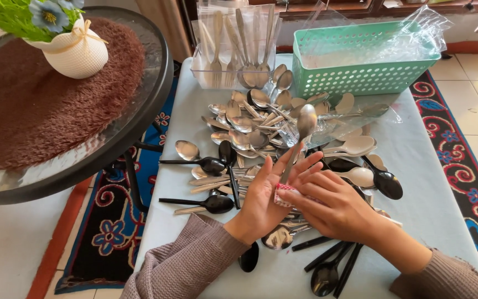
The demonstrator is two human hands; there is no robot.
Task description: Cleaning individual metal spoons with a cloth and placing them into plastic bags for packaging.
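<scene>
The left hand (262,195) is lying palm-up near the middle of the pale blue tabletop (432,182), its fingers curling around the handle of a steel spoon (300,138) whose bowl is pointing up and away. The right hand (330,206) is reaching across from the right and pinching a small red-and-white cloth (284,195) against the lower handle, touching the left palm. Just beyond the hands a heap of steel spoons (250,124) is spreading across the table, with black plastic spoons (211,165) lying to its left and beige ones (355,147) to its right. At the far edge a clear container (233,52) is holding upright cutlery, beside a green perforated basket (360,61). A white vase (76,52) is sitting on the round glass table (73,105) at far left.
</scene>
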